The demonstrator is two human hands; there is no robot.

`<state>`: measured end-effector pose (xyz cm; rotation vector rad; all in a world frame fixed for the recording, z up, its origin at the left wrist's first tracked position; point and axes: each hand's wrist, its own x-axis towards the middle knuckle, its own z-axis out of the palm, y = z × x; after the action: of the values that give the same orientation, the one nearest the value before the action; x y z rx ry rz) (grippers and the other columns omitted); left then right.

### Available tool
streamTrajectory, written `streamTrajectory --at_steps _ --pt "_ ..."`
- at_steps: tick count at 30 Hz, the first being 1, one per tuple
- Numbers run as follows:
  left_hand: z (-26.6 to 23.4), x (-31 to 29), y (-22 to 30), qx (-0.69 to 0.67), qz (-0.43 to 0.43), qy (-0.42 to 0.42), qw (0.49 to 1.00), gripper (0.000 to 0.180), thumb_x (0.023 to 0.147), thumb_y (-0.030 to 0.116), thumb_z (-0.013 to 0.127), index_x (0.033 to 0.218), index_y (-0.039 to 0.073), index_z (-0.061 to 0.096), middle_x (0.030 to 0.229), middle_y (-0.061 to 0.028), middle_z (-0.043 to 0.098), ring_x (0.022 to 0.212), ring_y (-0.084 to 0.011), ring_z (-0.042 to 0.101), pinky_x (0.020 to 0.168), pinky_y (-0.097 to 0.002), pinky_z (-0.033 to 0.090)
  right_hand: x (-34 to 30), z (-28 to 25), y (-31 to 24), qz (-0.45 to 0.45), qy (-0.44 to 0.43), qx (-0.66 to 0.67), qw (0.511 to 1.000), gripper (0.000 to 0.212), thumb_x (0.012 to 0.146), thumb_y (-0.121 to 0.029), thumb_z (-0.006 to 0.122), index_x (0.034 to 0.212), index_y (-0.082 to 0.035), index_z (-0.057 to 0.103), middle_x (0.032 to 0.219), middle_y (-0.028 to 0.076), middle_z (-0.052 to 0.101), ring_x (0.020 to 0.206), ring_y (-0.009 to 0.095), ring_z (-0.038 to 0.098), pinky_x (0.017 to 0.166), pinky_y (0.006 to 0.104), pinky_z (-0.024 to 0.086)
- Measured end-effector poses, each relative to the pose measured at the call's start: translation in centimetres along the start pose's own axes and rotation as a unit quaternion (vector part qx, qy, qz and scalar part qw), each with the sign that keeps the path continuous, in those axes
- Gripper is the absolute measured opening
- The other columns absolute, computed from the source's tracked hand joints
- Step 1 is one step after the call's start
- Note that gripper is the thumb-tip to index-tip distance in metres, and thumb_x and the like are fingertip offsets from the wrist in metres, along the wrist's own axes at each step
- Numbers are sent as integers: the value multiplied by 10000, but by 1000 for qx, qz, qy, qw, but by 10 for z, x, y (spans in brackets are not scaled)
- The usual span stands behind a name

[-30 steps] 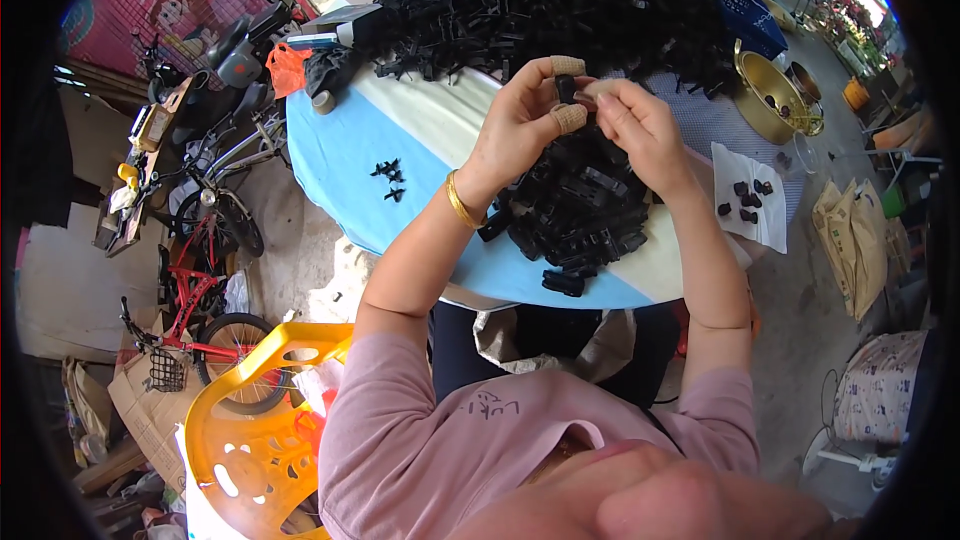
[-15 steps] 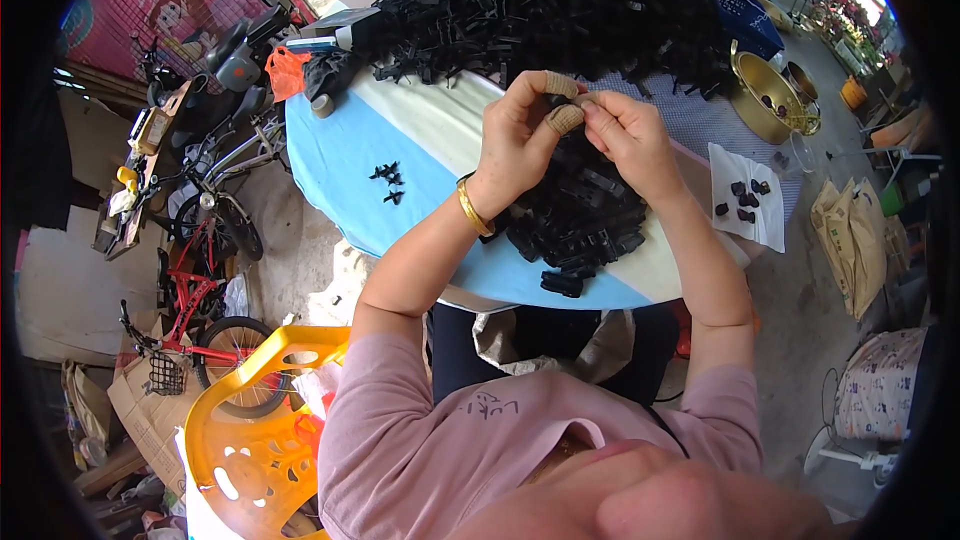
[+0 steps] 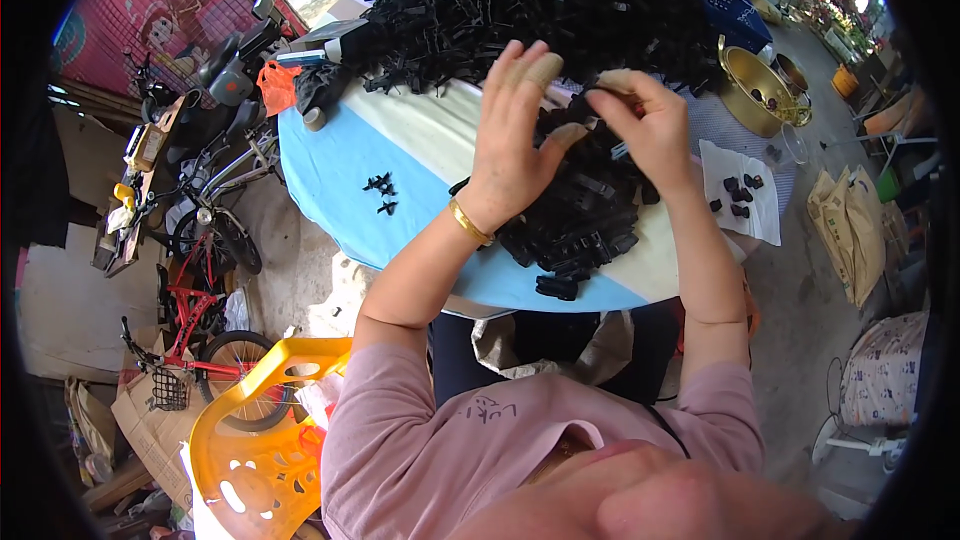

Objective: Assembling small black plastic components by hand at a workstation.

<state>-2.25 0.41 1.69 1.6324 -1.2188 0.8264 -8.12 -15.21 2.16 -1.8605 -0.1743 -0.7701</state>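
Observation:
My left hand (image 3: pixel 512 140) is raised over the table with its fingers stretched out; tape or finger covers wrap some fingertips, and a gold bangle circles the wrist. Just right of it, my right hand (image 3: pixel 648 125) has thumb and forefinger pinched on a small black plastic piece (image 3: pixel 584 104), partly hidden by the fingers. Beneath both hands lies a small heap of black plastic parts (image 3: pixel 580 225). Beyond them a much larger pile of similar black parts (image 3: pixel 540 15) covers the far side. A few small black pieces (image 3: pixel 380 190) lie apart on the blue cloth at left.
The striped tablecloth (image 3: pixel 335 180) covers a rounded table. At right are a white sheet (image 3: pixel 755 220) bearing dark lumps, a gold-coloured pot (image 3: pixel 748 105) and a blue basket (image 3: pixel 735 15). An orange bag (image 3: pixel 278 87) sits at the left edge. A yellow chair (image 3: pixel 225 430) stands lower left.
My left fingers have opened from their pinch and spread, moving slightly away from my right hand. My right hand has turned a little and keeps a black piece pinched.

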Motion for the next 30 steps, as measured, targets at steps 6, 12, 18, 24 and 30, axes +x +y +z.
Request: streamTrajectory --at_steps 6,12,18,24,30 --pt "-13 -2 -19 -588 -413 -146 680 418 754 103 681 1105 -6 481 1041 -80 564 921 -185 581 811 -300 494 5 -16 0 41 -132 123 983 167 808 -94 625 942 4 611 814 19 621 723 64 562 664 184 462" --pt "-7 -5 -24 -637 -385 -216 632 192 753 71 675 842 15 514 838 -68 581 776 -169 602 712 -297 512 5 -10 -2 2 -217 144 965 169 806 -67 611 953 14 601 835 36 618 764 85 570 707 201 464" --pt "0 -10 -21 -534 -341 -143 761 165 770 48 656 827 14 505 857 -74 585 804 -162 606 727 -294 508 1 1 -4 22 -162 106 981 150 845 -97 558 948 6 595 831 23 601 753 78 548 692 197 447" --pt "4 -10 -16 -394 -321 -37 861 165 768 -42 623 888 -16 511 951 -78 575 863 -149 595 792 -270 493 -5 1 -6 15 -117 -11 993 138 881 -113 497 860 -5 579 666 -18 501 590 50 446 527 195 362" --pt "5 -15 -14 -364 -297 -38 882 336 741 -47 651 1052 -41 524 983 -56 579 870 -121 573 782 -241 490 -5 6 -14 -10 -122 -43 992 133 875 -111 506 826 -3 568 594 -8 467 546 55 427 501 200 344"
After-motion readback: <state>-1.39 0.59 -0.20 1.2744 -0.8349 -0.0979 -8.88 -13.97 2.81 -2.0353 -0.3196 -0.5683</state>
